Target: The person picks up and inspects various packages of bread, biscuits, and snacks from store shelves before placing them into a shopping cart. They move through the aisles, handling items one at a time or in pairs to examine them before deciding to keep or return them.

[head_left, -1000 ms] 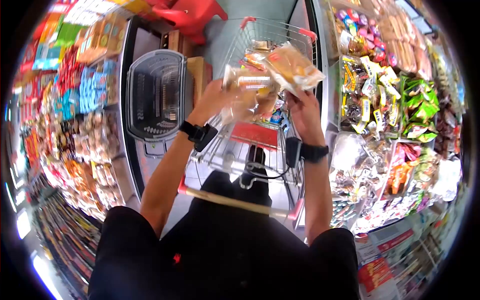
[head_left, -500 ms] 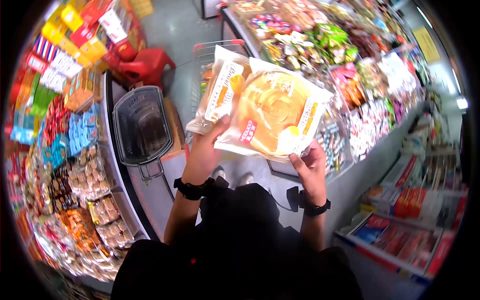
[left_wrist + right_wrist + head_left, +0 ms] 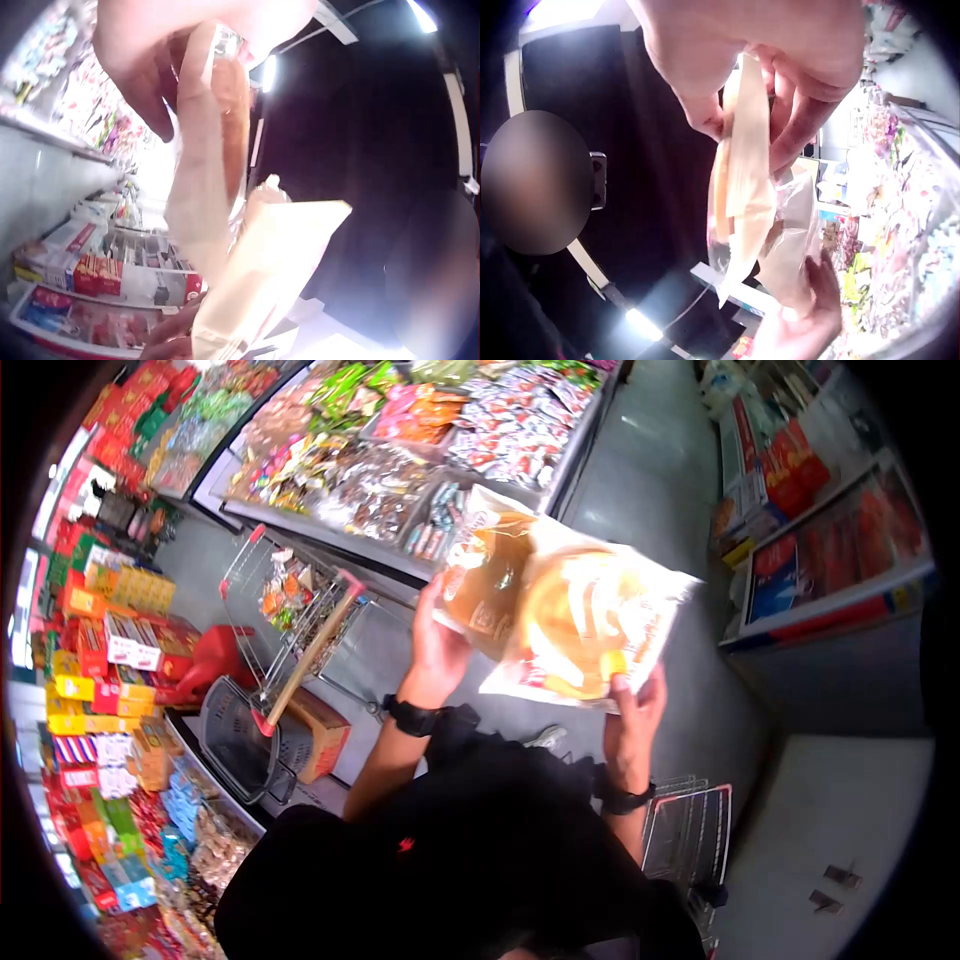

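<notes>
My left hand (image 3: 440, 652) grips the lower left edge of a clear-and-white food packet (image 3: 487, 585) with something brown inside. A second, larger packet (image 3: 580, 622) with a round golden item overlaps it on the right; my right hand (image 3: 634, 722) pinches its lower right corner, thumb on the front. The left wrist view shows the left hand (image 3: 202, 45) around the first packet (image 3: 201, 165), seen edge-on. In the right wrist view the right hand (image 3: 761, 60) holds the larger packet (image 3: 750, 165) between thumb and fingers.
A wire cart (image 3: 330, 622) with packets inside stands at the left beside a dark basket (image 3: 240, 740). A candy display (image 3: 400, 490) lies ahead, a freezer (image 3: 840, 550) at the right. Another cart (image 3: 690, 825) stands at the lower right.
The view has swung to the right, so the cart and basket now lie further left. The two packets, raised from over the cart earlier, remain in both hands, side by side.
</notes>
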A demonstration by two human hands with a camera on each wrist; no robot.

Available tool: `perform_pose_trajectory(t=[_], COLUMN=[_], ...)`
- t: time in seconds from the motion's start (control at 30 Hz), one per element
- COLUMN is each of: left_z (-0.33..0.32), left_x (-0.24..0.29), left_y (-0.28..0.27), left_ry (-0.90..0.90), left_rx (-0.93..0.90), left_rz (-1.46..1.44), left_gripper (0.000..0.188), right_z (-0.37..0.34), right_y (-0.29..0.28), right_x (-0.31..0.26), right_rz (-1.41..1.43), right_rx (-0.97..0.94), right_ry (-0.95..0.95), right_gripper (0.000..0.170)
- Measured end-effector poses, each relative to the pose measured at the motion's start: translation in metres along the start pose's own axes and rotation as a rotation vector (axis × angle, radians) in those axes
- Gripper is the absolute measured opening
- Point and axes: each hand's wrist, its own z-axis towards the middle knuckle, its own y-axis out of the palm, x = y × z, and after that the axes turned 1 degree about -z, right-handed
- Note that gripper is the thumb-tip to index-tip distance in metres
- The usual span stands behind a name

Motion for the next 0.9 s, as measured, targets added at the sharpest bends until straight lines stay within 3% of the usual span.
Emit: perform_pose_trajectory(t=[0.07,0.17,0.23,0.4,0.43,0.57,0.67,0.73,0.8,0.83,0.87,0.9], left_z=[0.009,0.026,0.038,0.081,0.093,0.172,0.236,0.292,0.343,0.369,0.401,0.424], left_x=[-0.044,-0.101,-0.129,-0.196,-0.209,-0.265,-0.278,-0.289,-0.279,-0.272,-0.274,-0.278], left_y=[0.034,0.071,0.083,0.123,0.134,0.157,0.203,0.199,0.219,0.222,0.235,0.256], left_ry=[-0.162,-0.241,-0.223,-0.236,-0.266,-0.287,-0.231,-0.202,-0.018,-0.103,-0.107,-0.142], left_rx=[0.088,0.028,-0.189,-0.202,-0.248,-0.312,-0.454,-0.537,-0.643,-0.715,-0.668,-0.518], left_rz=[-0.043,-0.052,0.055,0.114,0.055,0.051,0.095,0.198,0.364,0.354,0.464,0.336], left_gripper=[0.048,0.05,0.052,0.047,0.047,0.058,0.06,0.076,0.082,0.076,0.061,0.054], right_z=[0.011,0.023,0.035,0.102,0.119,0.209,0.293,0.35,0.408,0.43,0.455,0.481], right_y=[-0.04,-0.104,-0.134,-0.17,-0.167,-0.183,-0.194,-0.2,-0.198,-0.201,-0.202,-0.201], right_x=[-0.031,-0.054,-0.057,-0.053,-0.054,-0.056,-0.064,-0.077,-0.096,-0.104,-0.112,-0.119], right_rz=[0.204,0.157,0.198,0.421,0.46,0.502,0.415,0.252,0.112,0.035,-0.036,-0.085], right_rx=[0.09,0.184,0.245,0.163,0.3,0.206,0.212,0.211,0.185,0.156,0.125,0.141], right_ry=[-0.011,0.041,0.023,0.009,0.179,0.122,0.058,0.079,0.035,-0.015,-0.063,-0.092], right_gripper=[0.051,0.058,0.067,0.069,0.072,0.068,0.064,0.056,0.052,0.05,0.047,0.044])
